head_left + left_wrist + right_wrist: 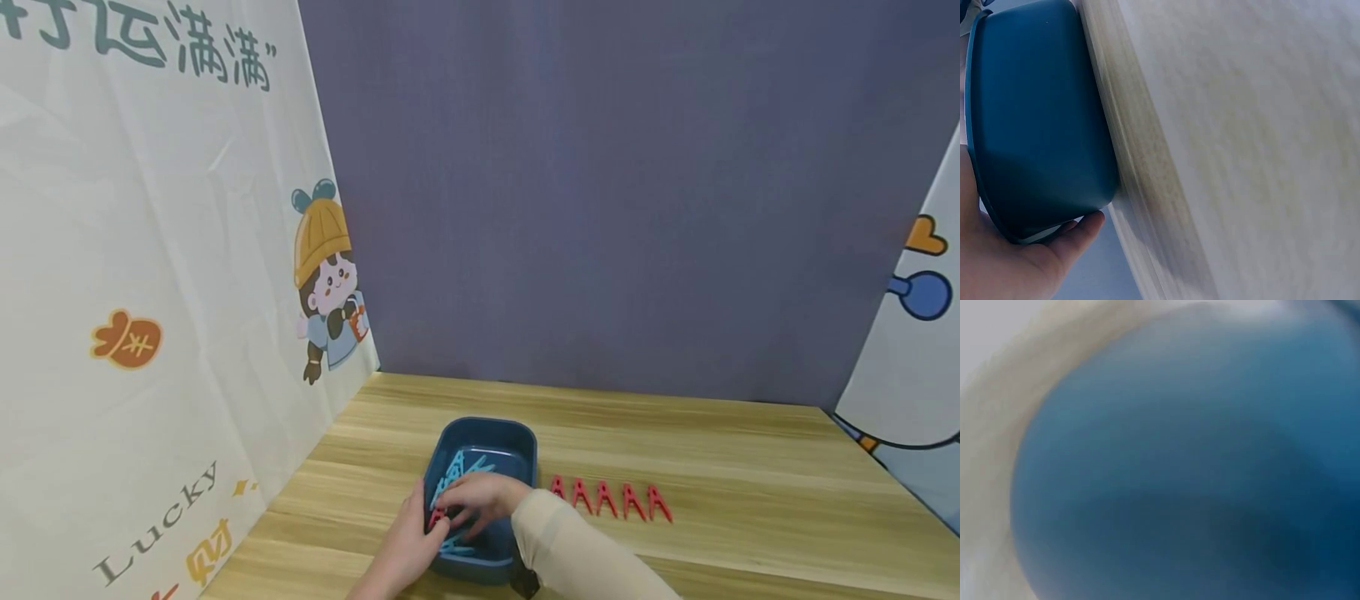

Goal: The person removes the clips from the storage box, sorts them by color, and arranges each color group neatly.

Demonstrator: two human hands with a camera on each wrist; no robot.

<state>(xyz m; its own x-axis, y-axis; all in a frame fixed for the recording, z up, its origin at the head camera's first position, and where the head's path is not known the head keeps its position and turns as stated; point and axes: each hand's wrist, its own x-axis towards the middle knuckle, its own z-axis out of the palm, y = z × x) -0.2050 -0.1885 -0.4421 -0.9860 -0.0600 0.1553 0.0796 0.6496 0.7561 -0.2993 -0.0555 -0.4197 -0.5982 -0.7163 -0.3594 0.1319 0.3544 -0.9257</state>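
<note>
A dark blue plastic bin (527,454) stands on the table with several light blue clothespins (454,468) inside. My left hand (408,533) grips its left wall, thumb at the rim; in the left wrist view the hand (1016,262) wraps round one end of the bin (1035,112). My right hand (483,496) reaches down into the bin, fingers bent among the clothespins. Beside its fingertips and the left thumb shows a red clothespin (437,517), partly covered; I cannot tell whether the right fingers pinch it. The right wrist view is filled by the blurred bin wall (1166,444).
Several red clothespins (606,498) lie in a row on the wooden table (750,492), right of the bin. A grey-purple panel (600,208) closes off the back. Printed white sheets hang at the left (187,275) and right.
</note>
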